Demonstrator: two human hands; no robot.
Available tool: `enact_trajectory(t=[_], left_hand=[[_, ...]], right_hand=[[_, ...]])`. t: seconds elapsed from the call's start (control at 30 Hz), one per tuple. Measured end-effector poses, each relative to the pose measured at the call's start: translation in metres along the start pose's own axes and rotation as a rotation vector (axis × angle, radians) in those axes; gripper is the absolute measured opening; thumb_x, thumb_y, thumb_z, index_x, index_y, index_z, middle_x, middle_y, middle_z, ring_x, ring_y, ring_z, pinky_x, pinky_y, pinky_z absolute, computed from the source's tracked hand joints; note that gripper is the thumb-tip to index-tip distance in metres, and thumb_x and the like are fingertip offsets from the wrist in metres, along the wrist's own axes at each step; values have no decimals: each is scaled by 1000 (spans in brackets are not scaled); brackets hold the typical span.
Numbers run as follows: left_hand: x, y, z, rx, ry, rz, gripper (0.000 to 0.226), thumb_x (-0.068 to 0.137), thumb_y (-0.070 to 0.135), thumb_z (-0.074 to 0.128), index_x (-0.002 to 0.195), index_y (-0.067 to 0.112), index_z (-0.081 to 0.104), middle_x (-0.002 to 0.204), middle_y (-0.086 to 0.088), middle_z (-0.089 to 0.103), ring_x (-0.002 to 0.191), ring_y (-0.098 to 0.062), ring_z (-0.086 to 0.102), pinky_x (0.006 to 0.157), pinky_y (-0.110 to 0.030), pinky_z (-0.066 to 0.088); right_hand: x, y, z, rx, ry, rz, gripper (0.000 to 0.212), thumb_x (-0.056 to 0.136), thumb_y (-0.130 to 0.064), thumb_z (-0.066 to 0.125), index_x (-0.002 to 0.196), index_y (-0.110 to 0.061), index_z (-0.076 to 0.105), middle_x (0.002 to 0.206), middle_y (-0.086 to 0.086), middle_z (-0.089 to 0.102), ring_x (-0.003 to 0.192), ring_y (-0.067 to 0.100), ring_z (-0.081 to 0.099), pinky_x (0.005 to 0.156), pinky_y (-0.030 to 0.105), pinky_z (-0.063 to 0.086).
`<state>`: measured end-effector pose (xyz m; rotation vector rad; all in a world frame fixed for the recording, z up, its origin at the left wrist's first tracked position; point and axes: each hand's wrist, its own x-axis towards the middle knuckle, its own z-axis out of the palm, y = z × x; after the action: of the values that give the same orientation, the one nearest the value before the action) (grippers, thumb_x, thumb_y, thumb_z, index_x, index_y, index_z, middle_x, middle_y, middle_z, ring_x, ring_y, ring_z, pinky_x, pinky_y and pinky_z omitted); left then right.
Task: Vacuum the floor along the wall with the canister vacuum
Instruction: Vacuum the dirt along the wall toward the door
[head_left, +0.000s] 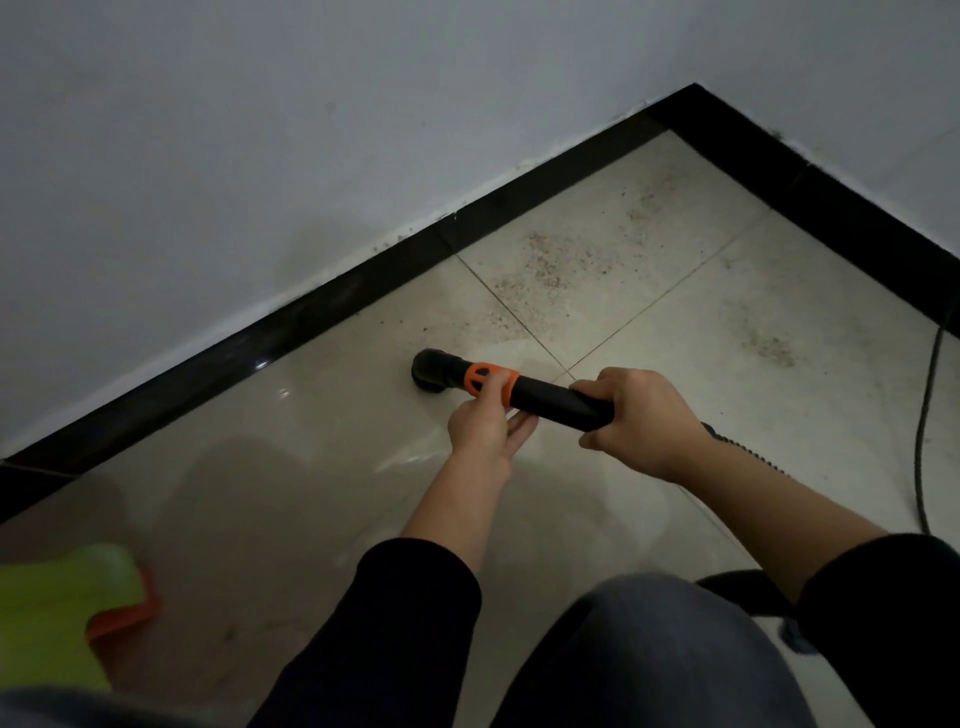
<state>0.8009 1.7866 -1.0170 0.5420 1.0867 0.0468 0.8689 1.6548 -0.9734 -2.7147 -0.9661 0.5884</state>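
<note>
two pale grey-white walls meet at a corner in the upper right: the left wall (208, 156) runs long across the view, the right wall (857, 78) shows only a short stretch. a glossy black skirting board (322, 317) lines the foot of both and turns at the corner. the floor (260, 493) is large beige tiles with thin dark grout lines (498, 299), shiny near the skirting. brownish grit (545, 265) lies scattered on the tiles toward the corner. the light is dim, with soft shadows low on the left wall. a blurred lime-green and orange object (62, 608) lies at the lower left.
</note>
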Motion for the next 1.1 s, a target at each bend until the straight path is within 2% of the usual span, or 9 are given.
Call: enact_trajectory(t=[0.13,0.4,0.6,0.87,1.1], left_hand=[[2,13,-10,-41,23,15,37,88,19,69,118,3,54,108,-15,66,83,-23,67,57,-26,59],[10,31,-26,-54,43,41,36,86,20,70,116,6,54,109,-13,67,88,-23,68,70,-29,59],[20,28,-29,-58,13,57,40,88,22,69,121,9,52,112,-13,65,89,-22,66,73,-28,59],[23,19,-14,-51,-28,38,29,89,24,68,112,13,53,115,-15,65,85,-20,66,70,-26,58],[22,7,5,-21,-73,14,37,89,26,68,119,9,55,112,-13,65,85,-19,66,72,-25,58]], right_hand=[[13,-13,3,-13,-15,-33,31,79,-18,71,109,-21,67,86,2,57,81,22,54,70,31,45],[34,-28,15,-29,-8,-87,32,81,-16,68,112,-21,66,88,3,56,80,21,52,67,31,42],[36,-24,21,-10,23,-70,29,77,-13,67,104,-21,67,83,3,56,77,22,54,66,32,45],[28,-14,10,-34,64,-33,32,75,-12,66,105,-23,67,82,4,56,78,26,55,69,38,49],[16,1,3,-52,89,34,33,75,-12,66,106,-23,67,83,3,56,79,24,55,69,37,48]])
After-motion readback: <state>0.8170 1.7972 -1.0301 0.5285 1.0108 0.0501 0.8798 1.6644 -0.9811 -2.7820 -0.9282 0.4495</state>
